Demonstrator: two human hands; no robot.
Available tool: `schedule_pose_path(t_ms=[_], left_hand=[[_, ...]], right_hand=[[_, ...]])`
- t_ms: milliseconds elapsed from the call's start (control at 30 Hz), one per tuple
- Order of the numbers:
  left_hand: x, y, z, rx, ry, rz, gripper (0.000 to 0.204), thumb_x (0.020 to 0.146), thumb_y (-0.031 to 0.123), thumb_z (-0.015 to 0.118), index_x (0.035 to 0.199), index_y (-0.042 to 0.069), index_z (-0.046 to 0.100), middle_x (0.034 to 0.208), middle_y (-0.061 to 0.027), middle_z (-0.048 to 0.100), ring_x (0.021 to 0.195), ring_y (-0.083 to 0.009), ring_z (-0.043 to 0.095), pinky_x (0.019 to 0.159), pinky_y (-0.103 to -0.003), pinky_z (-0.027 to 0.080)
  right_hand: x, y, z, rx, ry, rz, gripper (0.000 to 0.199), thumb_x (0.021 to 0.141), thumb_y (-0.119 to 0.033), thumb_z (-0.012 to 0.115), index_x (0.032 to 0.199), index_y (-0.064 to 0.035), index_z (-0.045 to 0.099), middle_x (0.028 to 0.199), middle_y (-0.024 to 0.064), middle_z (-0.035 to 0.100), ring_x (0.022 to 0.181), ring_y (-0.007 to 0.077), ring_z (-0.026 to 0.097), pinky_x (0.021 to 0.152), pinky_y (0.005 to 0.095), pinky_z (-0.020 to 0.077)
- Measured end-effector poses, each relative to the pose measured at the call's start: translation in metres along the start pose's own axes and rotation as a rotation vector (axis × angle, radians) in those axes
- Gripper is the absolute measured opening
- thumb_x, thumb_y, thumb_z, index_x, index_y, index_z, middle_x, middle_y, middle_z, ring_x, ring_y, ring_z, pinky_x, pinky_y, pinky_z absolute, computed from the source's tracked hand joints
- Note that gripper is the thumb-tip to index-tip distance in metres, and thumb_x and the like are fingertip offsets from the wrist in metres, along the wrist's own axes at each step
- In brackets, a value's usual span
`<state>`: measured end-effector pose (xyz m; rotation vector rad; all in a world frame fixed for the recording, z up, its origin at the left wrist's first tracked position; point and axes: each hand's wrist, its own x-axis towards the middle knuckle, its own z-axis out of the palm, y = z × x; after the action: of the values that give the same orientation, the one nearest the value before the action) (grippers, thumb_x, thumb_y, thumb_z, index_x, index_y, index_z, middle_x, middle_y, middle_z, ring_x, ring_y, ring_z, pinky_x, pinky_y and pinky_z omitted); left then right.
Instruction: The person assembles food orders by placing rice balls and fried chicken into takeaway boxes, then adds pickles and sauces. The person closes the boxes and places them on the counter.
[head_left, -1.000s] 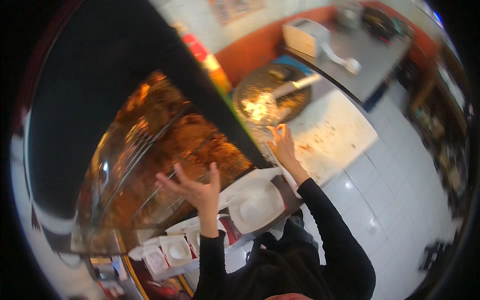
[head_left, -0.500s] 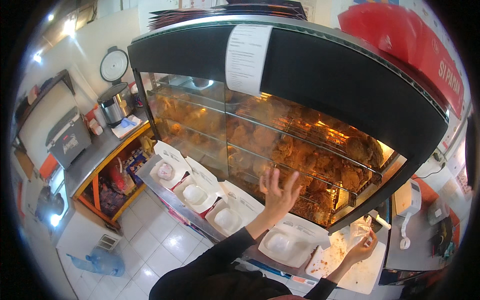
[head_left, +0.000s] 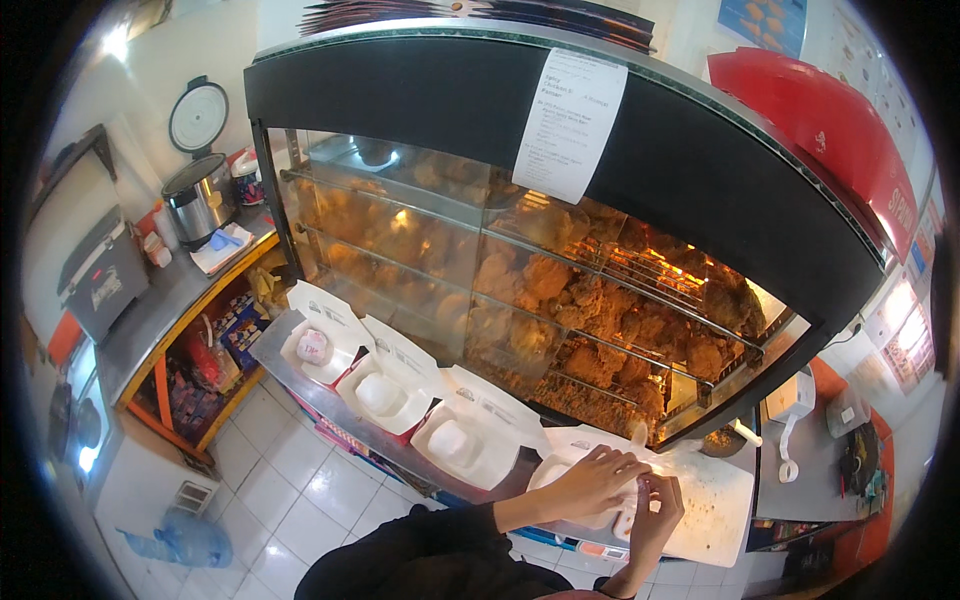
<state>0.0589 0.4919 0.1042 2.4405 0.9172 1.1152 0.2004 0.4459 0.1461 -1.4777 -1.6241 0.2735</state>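
Observation:
My left hand (head_left: 592,482) and my right hand (head_left: 655,512) meet over the rightmost open white box (head_left: 555,472). Both hands have bent fingers and pinch a thin clear plastic piece (head_left: 652,458), perhaps a bag; their fingers hide much of it. Part of that box's contents is covered by my hands. Leftward stand more open white boxes, each with a round wrapped white bundle, such as the one in the third box (head_left: 452,442). Right of my hands lies a white cutting board (head_left: 722,510) with brown crumbs.
A heated glass display case (head_left: 400,235) full of fried chicken (head_left: 595,315) stands behind the boxes, its right side uncovered. A paper slip (head_left: 570,125) hangs from its top. Left is a counter with a rice cooker (head_left: 200,195); right, a counter with a label printer (head_left: 790,397).
My left hand has come down from in front of the chicken, and my right hand has moved left off the board with the plastic. They now meet over the rightmost box. The view has shifted slightly.

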Motion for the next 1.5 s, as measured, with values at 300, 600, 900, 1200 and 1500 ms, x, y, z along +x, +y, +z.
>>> schedule_pose_path(t_ms=[300, 600, 900, 1200, 1500], left_hand=[[-0.004, 0.017, -0.026, -0.590, -0.177, -0.247, 0.033, 0.089, 0.018, 0.062, 0.116, 0.004, 0.050, 0.093, -0.0133, 0.062, 0.078, -0.0281, 0.063, 0.065, -0.037, 0.050], [-0.014, 0.016, -0.012, -0.445, -0.073, -0.243, 0.013, 0.087, 0.015, 0.063, 0.094, 0.006, 0.056, 0.073, -0.0110, 0.060, 0.065, -0.0251, 0.060, 0.058, -0.037, 0.045], [-0.013, 0.025, -0.018, -0.506, -0.138, -0.286, 0.015, 0.088, 0.021, 0.061, 0.096, 0.010, 0.057, 0.072, -0.0095, 0.059, 0.066, -0.0248, 0.059, 0.060, -0.037, 0.044], [-0.045, 0.018, 0.022, 0.025, 0.039, 0.376, 0.024, 0.082, 0.019, 0.056, 0.105, 0.013, 0.058, 0.087, -0.0013, 0.053, 0.086, -0.0150, 0.055, 0.078, -0.032, 0.042], [-0.063, 0.021, 0.019, -0.115, -0.048, 0.477, 0.025, 0.082, 0.018, 0.055, 0.107, 0.016, 0.060, 0.087, 0.0018, 0.052, 0.088, -0.0134, 0.053, 0.077, -0.031, 0.040]], right_hand=[[-0.011, -0.010, -0.013, -0.105, -0.029, 0.021, 0.008, 0.079, 0.005, 0.062, 0.086, 0.0007, 0.064, 0.083, 0.0110, 0.057, 0.077, 0.0235, 0.058, 0.066, 0.0322, 0.0486], [-0.025, -0.040, -0.012, -0.248, 0.041, -0.070, 0.019, 0.075, 0.008, 0.062, 0.091, 0.0006, 0.060, 0.085, 0.0124, 0.058, 0.081, 0.0279, 0.059, 0.080, 0.0372, 0.0469], [-0.057, -0.008, 0.018, -0.009, -0.060, 0.381, 0.015, 0.093, -0.008, 0.048, 0.098, 0.0055, 0.053, 0.095, 0.0156, 0.058, 0.081, 0.0190, 0.058, 0.075, 0.0320, 0.0484], [-0.061, 0.022, 0.047, 0.196, 0.199, 0.238, 0.063, 0.083, -0.025, 0.067, 0.132, 0.0044, 0.040, 0.132, 0.0191, 0.045, 0.125, 0.0314, 0.043, 0.104, 0.0450, 0.0330], [-0.056, 0.022, 0.037, -0.269, 0.239, 0.091, 0.044, 0.066, -0.027, 0.082, 0.104, -0.0125, 0.066, 0.117, 0.0140, 0.050, 0.123, 0.0382, 0.042, 0.108, 0.0534, 0.0276]])
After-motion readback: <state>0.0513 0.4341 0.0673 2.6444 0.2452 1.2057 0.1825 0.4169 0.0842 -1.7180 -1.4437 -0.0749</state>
